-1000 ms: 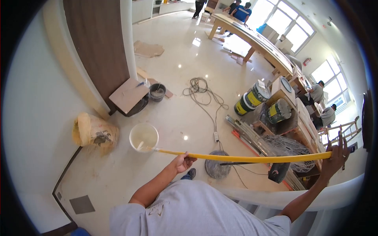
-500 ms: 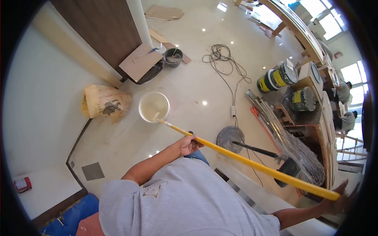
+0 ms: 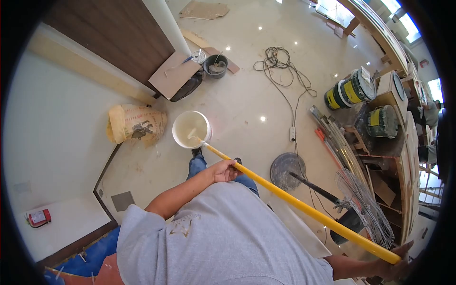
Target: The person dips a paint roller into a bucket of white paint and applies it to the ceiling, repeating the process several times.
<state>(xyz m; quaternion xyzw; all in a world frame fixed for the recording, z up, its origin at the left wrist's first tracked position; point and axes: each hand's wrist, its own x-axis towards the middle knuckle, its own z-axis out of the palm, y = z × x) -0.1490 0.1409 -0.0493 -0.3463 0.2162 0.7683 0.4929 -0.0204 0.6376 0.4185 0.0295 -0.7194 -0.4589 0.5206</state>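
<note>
A long yellow pole [image 3: 294,202] slants across my body, from a white bucket [image 3: 209,128] up to the lower right. Its pale lower end dips into the cloudy, whitish liquid [image 3: 187,126] in the bucket; I cannot make out what is fixed there. My left hand [image 3: 224,171] is closed around the pole's lower part, in front of my belly. My right hand [image 3: 396,267] is at the pole's upper end, fingers around it, partly dark at the view's edge. The bucket stands on the floor just in front of my feet.
A yellowish sack [image 3: 142,126] leans left of the bucket. Beyond stand a board [image 3: 173,76] and a dark bucket [image 3: 216,66]. Cables [image 3: 280,71], a round grey base [image 3: 287,171], metal strips [image 3: 335,130] and wire mesh [image 3: 368,209] lie right. Paint buckets [image 3: 356,88] stand by a wooden bench.
My right hand, spread and blurred before, now closes at the pole's upper end, which has dropped slightly. The view has shifted, showing more of my legs. My left hand keeps its hold.
</note>
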